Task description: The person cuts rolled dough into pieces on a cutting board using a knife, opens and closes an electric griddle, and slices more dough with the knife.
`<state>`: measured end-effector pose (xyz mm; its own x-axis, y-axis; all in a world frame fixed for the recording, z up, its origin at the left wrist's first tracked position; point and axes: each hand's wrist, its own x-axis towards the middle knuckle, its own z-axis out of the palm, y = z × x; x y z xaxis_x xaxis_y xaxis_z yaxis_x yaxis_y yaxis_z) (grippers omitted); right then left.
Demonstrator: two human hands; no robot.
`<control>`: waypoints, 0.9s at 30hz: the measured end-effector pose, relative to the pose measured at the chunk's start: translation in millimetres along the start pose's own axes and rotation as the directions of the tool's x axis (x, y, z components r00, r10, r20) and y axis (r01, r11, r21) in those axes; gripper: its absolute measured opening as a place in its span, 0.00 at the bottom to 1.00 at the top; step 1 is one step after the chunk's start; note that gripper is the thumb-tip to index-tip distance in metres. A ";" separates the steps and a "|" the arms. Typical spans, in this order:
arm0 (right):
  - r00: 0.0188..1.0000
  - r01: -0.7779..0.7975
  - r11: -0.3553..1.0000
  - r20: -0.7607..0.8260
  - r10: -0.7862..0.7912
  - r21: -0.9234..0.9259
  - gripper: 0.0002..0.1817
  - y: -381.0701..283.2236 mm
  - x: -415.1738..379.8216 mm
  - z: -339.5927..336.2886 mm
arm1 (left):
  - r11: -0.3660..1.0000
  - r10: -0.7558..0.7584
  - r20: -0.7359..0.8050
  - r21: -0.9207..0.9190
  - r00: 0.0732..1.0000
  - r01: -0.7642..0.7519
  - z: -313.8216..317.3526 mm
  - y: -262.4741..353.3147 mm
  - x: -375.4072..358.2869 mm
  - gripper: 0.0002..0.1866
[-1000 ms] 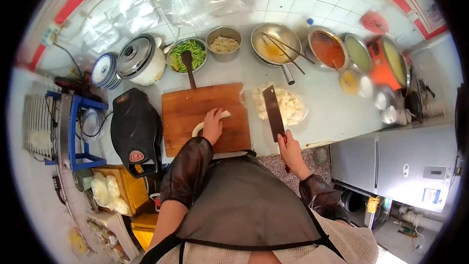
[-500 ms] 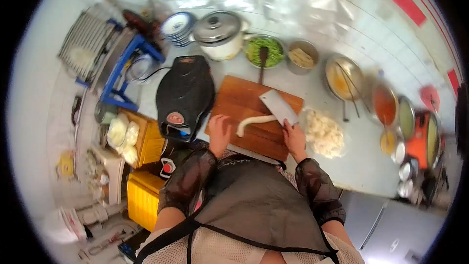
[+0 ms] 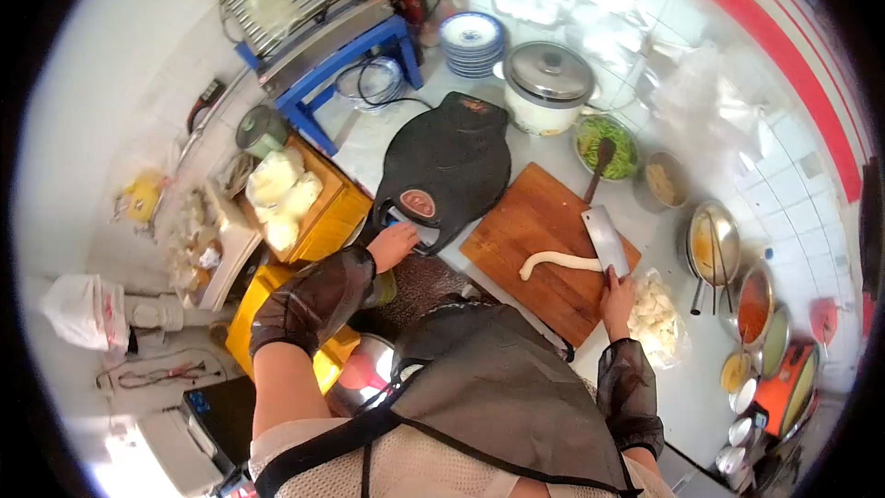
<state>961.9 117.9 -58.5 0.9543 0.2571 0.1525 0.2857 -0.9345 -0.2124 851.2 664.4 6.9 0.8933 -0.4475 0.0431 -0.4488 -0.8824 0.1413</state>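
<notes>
A wooden cutting board (image 3: 525, 221) lies on the counter with a pale dough rope (image 3: 562, 260) curved across it. My right hand (image 3: 618, 302), at the board's right edge, is closed around the handle of a cleaver (image 3: 605, 238). The blade lies flat over the board's right side, at the end of the rope. Left of the board, a black electric griddle (image 3: 447, 161) sits with its lid down. My left hand (image 3: 394, 245) is at its front panel, fingers stretched toward the handle and fingertips right at the blue-lit part.
Behind the board stand a rice cooker (image 3: 550, 83), stacked bowls (image 3: 472, 41), a bowl of chopped greens (image 3: 606, 146) and a metal bowl (image 3: 666, 180). Pale pieces on plastic (image 3: 656, 321) lie at right, with sauce pans (image 3: 754, 302) beyond. Yellow crates (image 3: 323, 221) stand at left.
My left hand has left the cutting board and moved to the griddle's front. The view has turned left. My right hand still holds the cleaver by the dough rope.
</notes>
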 end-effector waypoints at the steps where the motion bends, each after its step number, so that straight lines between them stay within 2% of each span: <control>1: 1.000 -0.011 1.000 -0.004 0.011 -0.019 0.30 1.6 -0.8 4.1 | 1.000 0.025 -0.008 -0.008 1.000 -0.025 1.0 -7.6 3.3 0.16; 3: 0.996 -0.079 0.996 0.047 0.081 -0.047 0.30 -5.2 -2.7 -2.1 | 0.989 0.141 0.087 -0.068 0.986 -0.135 -11.0 -14.2 8.1 0.16; 4: 0.997 -0.073 0.997 0.018 0.074 -0.030 0.30 -8.3 -5.7 -3.0 | 0.977 0.212 0.121 -0.007 0.970 -0.213 -13.4 -19.8 10.6 0.15; 7: 0.994 -0.098 0.995 -0.055 0.098 0.002 0.30 -18.2 -11.4 -4.0 | 0.953 0.302 0.126 -0.073 0.945 -0.294 -41.5 -23.1 20.7 0.14; 8: 0.990 -0.116 0.993 -0.084 0.117 0.015 0.30 -20.1 -13.6 -5.4 | 0.954 0.290 0.106 -0.109 0.951 -0.279 -66.5 -19.1 24.1 0.15; 10: 0.983 -0.149 0.989 -0.101 0.150 0.017 0.30 -25.5 -23.2 -10.0 | 0.950 0.290 0.005 -0.123 0.957 -0.287 -123.9 -16.7 38.5 0.17; 11: 0.982 -0.161 0.986 -0.092 0.164 0.035 0.30 -34.7 -23.3 -17.1 | 0.952 0.299 -0.013 -0.066 0.954 -0.299 -154.7 -16.2 49.5 0.16; 13: 0.980 -0.174 0.984 -0.086 0.178 0.045 0.30 -48.5 -20.1 -22.9 | 0.948 0.315 -0.167 0.008 0.934 -0.319 -195.8 -21.4 79.7 0.15; 14: 0.987 -0.129 0.990 -0.090 0.134 0.060 0.30 -53.5 -18.0 -22.5 | 0.919 0.393 -0.269 0.090 0.880 -0.383 -214.2 -28.1 98.3 0.16; 15: 0.992 -0.079 0.994 -0.096 0.087 0.076 0.30 -57.6 -15.1 -20.5 | 0.946 0.311 -0.346 0.024 0.885 -0.322 -226.6 -35.0 112.4 0.15; 17: 0.988 -0.016 0.998 -0.154 0.025 0.058 0.30 -68.7 -6.1 -20.4 | 0.960 0.276 -0.428 0.077 0.860 -0.269 -254.7 -41.7 138.9 0.10; 19: 0.994 0.012 0.994 -0.107 0.000 0.110 0.30 -87.7 1.4 -35.7 | 0.957 0.291 -0.433 0.130 0.853 -0.260 -272.3 -50.5 156.8 0.09; 20: 0.990 0.051 0.994 -0.139 -0.036 0.102 0.30 -89.5 2.3 -34.3 | 0.962 0.273 -0.425 0.117 0.863 -0.247 -276.9 -54.2 163.2 0.09; 27: 0.991 0.036 0.992 -0.135 -0.019 0.122 0.27 -91.1 -7.2 -27.6 | 0.963 0.269 -0.406 0.083 0.873 -0.258 -272.5 -50.1 163.3 0.08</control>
<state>926.5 194.4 -13.6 0.9280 0.2394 0.2854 0.3284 -0.8875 -0.3234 1026.4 675.3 276.3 0.6696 -0.5690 0.4773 -0.6646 -0.7460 0.0430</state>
